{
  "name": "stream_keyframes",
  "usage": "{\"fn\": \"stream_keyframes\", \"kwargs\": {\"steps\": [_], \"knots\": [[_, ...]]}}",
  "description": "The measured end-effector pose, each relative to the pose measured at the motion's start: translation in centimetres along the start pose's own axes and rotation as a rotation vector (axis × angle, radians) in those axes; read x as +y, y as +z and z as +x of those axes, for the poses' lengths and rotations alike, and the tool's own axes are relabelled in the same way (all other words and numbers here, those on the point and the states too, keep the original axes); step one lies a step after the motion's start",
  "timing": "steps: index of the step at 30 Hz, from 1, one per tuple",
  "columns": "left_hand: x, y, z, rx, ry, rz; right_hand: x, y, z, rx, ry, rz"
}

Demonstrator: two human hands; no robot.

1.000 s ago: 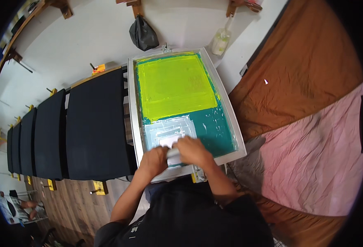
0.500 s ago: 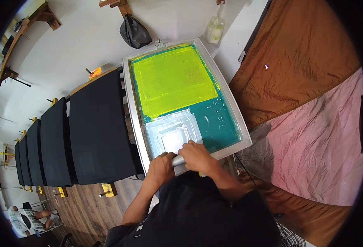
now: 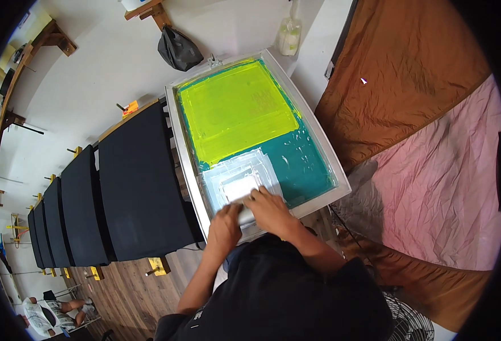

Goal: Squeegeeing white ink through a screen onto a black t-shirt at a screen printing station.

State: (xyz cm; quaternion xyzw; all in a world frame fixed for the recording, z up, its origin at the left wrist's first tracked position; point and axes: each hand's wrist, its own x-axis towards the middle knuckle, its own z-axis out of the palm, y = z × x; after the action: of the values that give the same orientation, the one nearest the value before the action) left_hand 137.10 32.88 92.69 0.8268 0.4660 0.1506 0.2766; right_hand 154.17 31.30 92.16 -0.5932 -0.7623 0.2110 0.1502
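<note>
A screen-printing frame [image 3: 317, 122] with pale raised edges lies before me, its mesh mostly dark green. Yellow-green ink [image 3: 236, 111] covers the far part of the mesh, with faint markings at its right. A smaller patch of white ink [image 3: 240, 186] lies in the near left corner. Both my hands are closed around a squeegee [image 3: 244, 213] at the near edge of that white patch. My left hand [image 3: 225, 228] grips its left end, my right hand [image 3: 269, 211] its right end. The squeegee's blade is mostly hidden by my fingers.
Several black-covered boards [image 3: 139, 184] run in a row to the left. A black bag [image 3: 179, 50] and a clear bag [image 3: 289, 37] hang at the far wall. Brown cloth [image 3: 398, 68] and pink cloth [image 3: 432, 187] drape at right. A seated person [image 3: 43, 314] and a fan [image 3: 412, 321] show low down.
My hands and the squeegee have moved slightly away from me, up over the near edge of the white ink. The whole view has shifted a little.
</note>
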Motion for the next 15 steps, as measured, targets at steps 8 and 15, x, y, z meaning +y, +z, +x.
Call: {"fn": "stream_keyframes", "kwargs": {"steps": [8,15], "knots": [[1.6,-2.6,2.9,-0.156,-0.101,0.037,1.2,-2.2,3.0,-0.075,-0.008,-0.087],[-1.1,-1.4,4.4,0.010,0.040,0.015,2.0,-0.4,4.2,0.064,-0.030,-0.049]]}}
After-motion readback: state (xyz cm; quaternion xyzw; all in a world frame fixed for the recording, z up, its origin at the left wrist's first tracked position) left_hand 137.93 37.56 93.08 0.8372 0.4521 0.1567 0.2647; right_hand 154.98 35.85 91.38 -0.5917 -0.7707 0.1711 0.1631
